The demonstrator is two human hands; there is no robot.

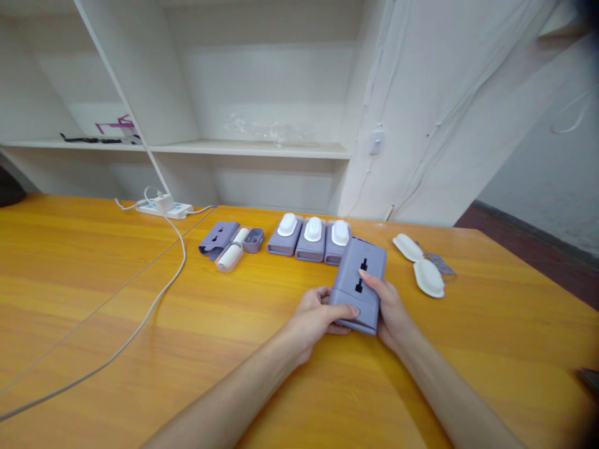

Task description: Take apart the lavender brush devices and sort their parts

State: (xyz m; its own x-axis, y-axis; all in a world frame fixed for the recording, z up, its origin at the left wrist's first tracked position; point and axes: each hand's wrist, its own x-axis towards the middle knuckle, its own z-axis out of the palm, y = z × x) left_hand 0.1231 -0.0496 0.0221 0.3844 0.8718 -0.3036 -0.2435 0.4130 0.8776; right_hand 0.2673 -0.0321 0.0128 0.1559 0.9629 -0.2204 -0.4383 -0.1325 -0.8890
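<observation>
Left hand [316,319] clamped on lower end of purple case [349,277], thumb pressed on its front, fingers curled round left edge; right hand [392,310] grips right edge, thumb by black slots. Case held tilted over wooden table [187,337], seam across lower part. Beyond: three purple boxes [309,251], white pieces [312,229] on top

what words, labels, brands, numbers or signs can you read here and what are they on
None can be read anywhere in the picture.
Power strip: pale blue patches, too small and blurred to tell whether they hold any print.
Held purple case: no lettering visible; the black marks look like slots, not characters.
White pieces on the three cases behind: no legible print.
</observation>
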